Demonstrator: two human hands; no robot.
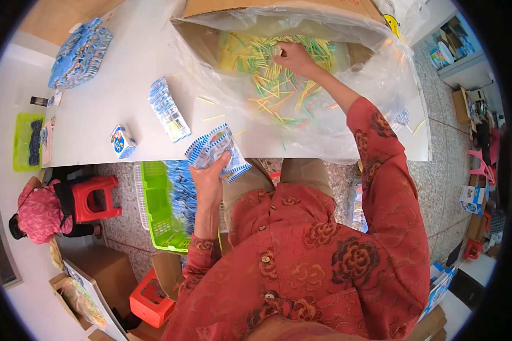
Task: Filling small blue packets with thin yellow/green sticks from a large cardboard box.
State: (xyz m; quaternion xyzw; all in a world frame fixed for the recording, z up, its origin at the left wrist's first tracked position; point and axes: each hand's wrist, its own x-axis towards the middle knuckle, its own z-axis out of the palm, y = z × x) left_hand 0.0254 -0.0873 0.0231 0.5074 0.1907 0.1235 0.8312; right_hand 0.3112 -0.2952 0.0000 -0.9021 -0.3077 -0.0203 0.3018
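A clear packet (215, 152) with blue-and-white striped edges is held open at the near edge of the white tabletop (119, 74). Thin yellow, green and orange sticks (270, 79) lie heaped on clear plastic farther back on the tabletop.

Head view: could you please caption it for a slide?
Left hand holds a clear blue-striped packet; right hand reaches into yellow-green sticks.

Your left hand (210, 170) is raised close in front of your chest, elbow bent, fingers curled in a closed grip. Your right arm stretches far forward, nearly straight, and your right hand (293, 57) points down with fingertips pinched together.
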